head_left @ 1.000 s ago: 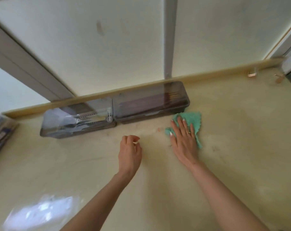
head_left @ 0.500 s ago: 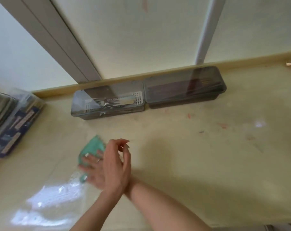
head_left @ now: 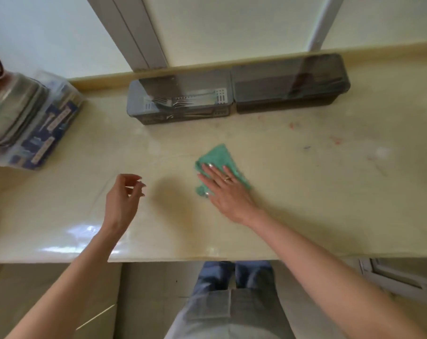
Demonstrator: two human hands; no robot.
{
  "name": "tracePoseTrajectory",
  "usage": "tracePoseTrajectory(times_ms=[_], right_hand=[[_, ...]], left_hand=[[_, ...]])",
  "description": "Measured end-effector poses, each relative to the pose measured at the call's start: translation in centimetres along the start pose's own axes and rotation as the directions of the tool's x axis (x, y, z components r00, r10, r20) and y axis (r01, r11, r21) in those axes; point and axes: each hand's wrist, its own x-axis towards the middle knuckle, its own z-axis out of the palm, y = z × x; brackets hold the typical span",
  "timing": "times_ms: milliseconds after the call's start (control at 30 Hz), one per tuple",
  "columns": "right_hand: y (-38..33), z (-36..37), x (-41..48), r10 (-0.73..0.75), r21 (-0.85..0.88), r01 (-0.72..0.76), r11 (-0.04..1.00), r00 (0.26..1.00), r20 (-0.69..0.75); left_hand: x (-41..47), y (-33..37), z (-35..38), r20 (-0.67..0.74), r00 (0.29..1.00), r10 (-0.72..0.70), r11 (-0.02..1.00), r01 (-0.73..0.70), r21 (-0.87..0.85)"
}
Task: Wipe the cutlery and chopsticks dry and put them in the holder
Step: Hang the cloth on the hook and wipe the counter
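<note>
Right hand presses flat, fingers straight, on the green cloth in front of the lidded holder, where forks lie. Left hand hovers before the holder's left end, loosely curled, holding nothing. A careless sweep toward the holder could shove it askew.

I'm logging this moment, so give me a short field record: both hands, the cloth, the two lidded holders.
left hand: over the counter, fingers loosely curled, holding nothing
right hand: flat, pressing on the green cloth
green cloth: on the counter, partly under right hand
left holder: lid closed, forks inside
right holder: lid closed, contents unclear
</note>
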Motion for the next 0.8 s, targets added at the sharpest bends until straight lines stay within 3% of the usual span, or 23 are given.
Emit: tracePoseTrajectory(times_ms=[100,200,267,333,400,467,600,800], right_hand=[[4.6,-1.6,-4.5,0.245,-0.049,-0.246,0.968,0.969,-0.036],[0.9,-0.2,-3.7,0.403,-0.028,-0.406,0.913,0.912,-0.073],[-4.3,1.7,-2.7,0.282,0.02,-0.281,0.959,0.958,-0.045],[-10.9,2.9,-2.3,0.003,0.026,-0.004,1.0,0.999,0.049],[-16.2,3.3,-2.3,-0.141,0.079,0.127,0.989,0.968,0.208],[-17.3,3.1,-2.4,-0.121,0.102,0.099,0.99,0.964,0.238],[-12.3,1.6,-5.2,-0.08,-0.01,0.084,0.996,0.974,0.214],[-2.8,-1.3,-13.0,0.116,-0.005,-0.116,0.993,0.987,0.113]], left_hand=[[-1.1,-1.0,-1.3,0.022,1.0,-0.022,0.997,0.023,-0.071],[-2.2,-1.8,-2.2,0.029,0.999,-0.024,0.995,0.026,-0.096],[-3.0,-2.2,-2.5,0.027,1.0,-0.016,0.994,0.019,-0.112],[-3.5,-2.6,-2.6,0.041,0.999,-0.004,0.995,0.008,-0.102],[-3.6,-2.7,-2.2,0.078,0.997,0.015,0.996,-0.007,-0.091],[-3.6,-2.3,-1.4,0.131,0.99,0.045,0.996,-0.035,-0.078],[-4.2,-0.1,1.7,0.255,0.958,0.132,0.99,-0.117,-0.073],[-6.6,4.5,7.3,0.425,0.864,0.271,0.962,-0.252,-0.101]])
